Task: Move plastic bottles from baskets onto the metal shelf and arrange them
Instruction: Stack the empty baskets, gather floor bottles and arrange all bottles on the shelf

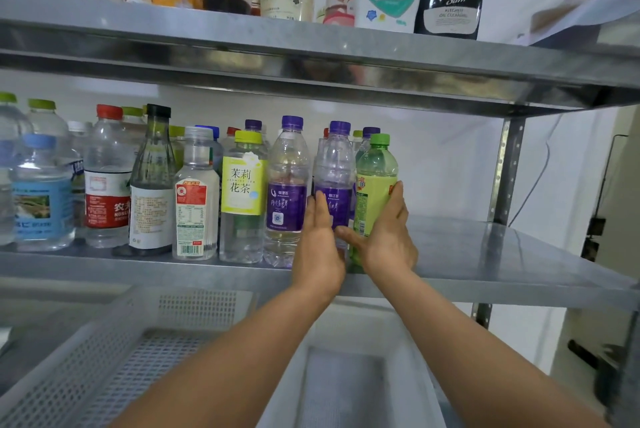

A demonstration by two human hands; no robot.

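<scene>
Several plastic bottles stand in rows on the middle metal shelf (502, 254). At the right end of the front row stand a purple-capped bottle (334, 171) and a green bottle (375, 175). My left hand (320, 240) lies with straight fingers against the left side of the purple-capped bottle. My right hand (388, 237) wraps the green bottle, thumb across its front and fingers on its right side. Both bottles are upright on the shelf. Another purple-label bottle (287, 192) stands just left of my left hand.
The upper shelf (311, 57) holds cleaning bottles and jars. Below my arms sit a perforated white basket (114, 358) on the left and a plain white bin (346, 375) in the middle. The shelf's right part is bare metal, bounded by an upright post (505, 168).
</scene>
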